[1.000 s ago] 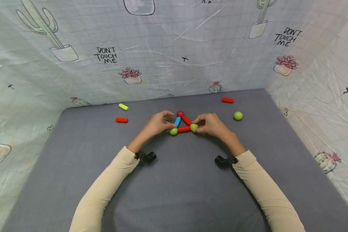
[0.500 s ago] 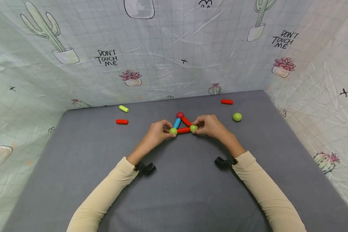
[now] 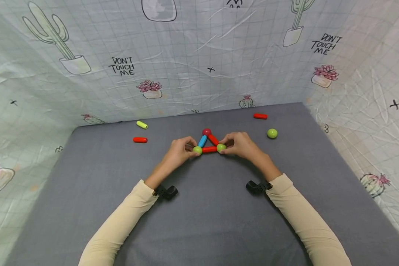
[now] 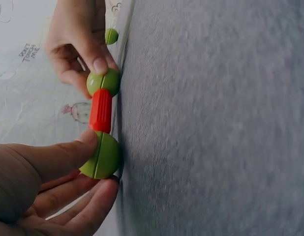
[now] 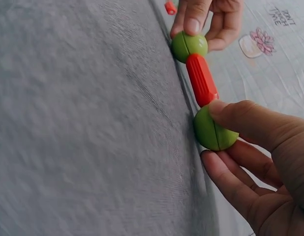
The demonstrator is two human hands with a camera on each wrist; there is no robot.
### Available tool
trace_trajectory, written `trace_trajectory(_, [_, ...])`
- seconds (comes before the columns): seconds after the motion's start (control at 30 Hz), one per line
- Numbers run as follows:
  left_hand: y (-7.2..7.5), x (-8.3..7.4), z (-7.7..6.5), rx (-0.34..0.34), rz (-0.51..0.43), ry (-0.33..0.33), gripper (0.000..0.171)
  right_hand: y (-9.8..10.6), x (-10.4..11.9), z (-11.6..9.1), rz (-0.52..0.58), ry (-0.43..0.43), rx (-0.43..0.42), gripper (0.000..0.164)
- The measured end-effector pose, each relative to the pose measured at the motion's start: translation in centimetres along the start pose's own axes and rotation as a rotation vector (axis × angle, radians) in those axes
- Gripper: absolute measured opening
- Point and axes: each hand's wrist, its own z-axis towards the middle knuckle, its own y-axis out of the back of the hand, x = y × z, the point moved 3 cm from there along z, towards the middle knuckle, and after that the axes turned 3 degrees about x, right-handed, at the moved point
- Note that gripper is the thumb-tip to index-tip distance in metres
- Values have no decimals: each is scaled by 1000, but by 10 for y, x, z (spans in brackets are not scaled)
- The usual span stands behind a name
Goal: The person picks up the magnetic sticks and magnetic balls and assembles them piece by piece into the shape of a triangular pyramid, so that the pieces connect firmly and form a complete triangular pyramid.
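Observation:
A small triangle of balls and rods lies on the grey table. Its far corner is a red ball [image 3: 206, 132], joined by a blue rod [image 3: 202, 141] and a red rod [image 3: 213, 139] to two green balls. Between those green balls runs another red rod [image 3: 209, 149]. My left hand [image 3: 178, 152] pinches the left green ball [image 4: 108, 155] between thumb and fingers. On the other side, my right hand [image 3: 242, 145] pinches the right green ball [image 5: 216, 130] the same way. The fingers partly cover both balls in the wrist views.
Toward the back left lie a yellow-green rod [image 3: 142, 125] and a red rod [image 3: 140, 140]. A third loose rod, also red [image 3: 260, 116], is at the back right, near a loose green ball [image 3: 272, 133]. A printed cloth [image 3: 186, 55] hangs behind the grey table [image 3: 203, 221].
My left hand, earlier with spread fingers and its thumb by the blue rod, has moved down to grip the left green ball. The triangle's near side has shifted slightly left; my right hand keeps its hold.

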Motion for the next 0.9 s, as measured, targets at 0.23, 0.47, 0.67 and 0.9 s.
trace_trajectory(0.23, [6, 8, 1, 40, 35, -41, 27, -6, 9, 0, -46, -2, 3, 27])
trace_trajectory(0.47, [40, 14, -11, 68, 129, -76, 34, -8, 13, 1, -49, 0, -6, 26])
trace_trajectory(0.67, [90, 36, -26, 10, 225, 2, 39, -7, 13, 1, -46, -8, -9, 26])
trace_trajectory(0.9, [140, 69, -40, -116, 324, 117, 38, -6, 14, 2, -50, 6, 14, 26])
